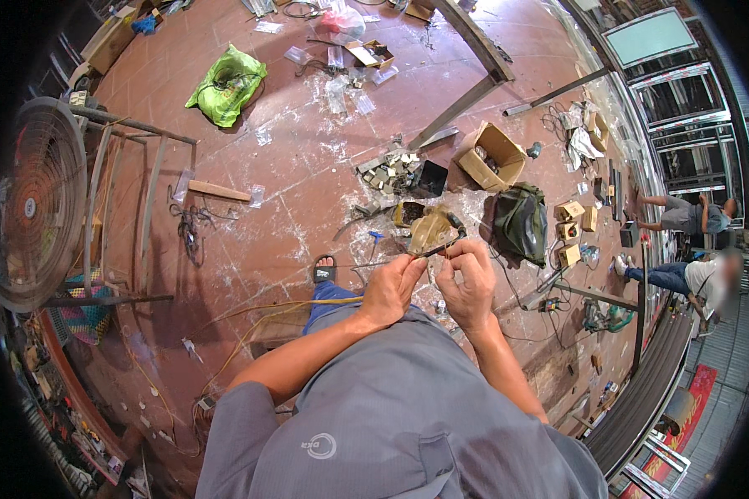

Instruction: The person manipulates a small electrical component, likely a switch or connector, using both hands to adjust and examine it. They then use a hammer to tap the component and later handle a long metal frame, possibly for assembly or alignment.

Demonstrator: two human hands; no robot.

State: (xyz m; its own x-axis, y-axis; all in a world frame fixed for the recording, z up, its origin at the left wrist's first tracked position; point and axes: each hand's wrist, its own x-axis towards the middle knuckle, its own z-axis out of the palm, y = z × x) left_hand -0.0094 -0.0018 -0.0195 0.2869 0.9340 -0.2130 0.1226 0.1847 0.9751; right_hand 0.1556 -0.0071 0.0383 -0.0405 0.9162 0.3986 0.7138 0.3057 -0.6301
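Before my waist, my left hand point(389, 291) is closed, thumb and fingertips pinched on a thin dark cable point(434, 250). The cable crosses the short gap toward my right hand point(469, 284). That hand is pinched too, close beside the left; what lies between its fingertips is too small to make out. Just beyond my fingers is a tan, box-like piece point(431, 229) with a black curved part at its right side. A blue-handled tool point(376, 238) lies on the floor left of it.
An open cardboard box point(489, 158), a black bin point(429, 179) and a dark green bag point(519, 223) stand ahead. Small boxes point(568, 233) sit at right. A large fan point(40, 205) is at left, a green sack point(228, 86) farther off. Two people are at far right.
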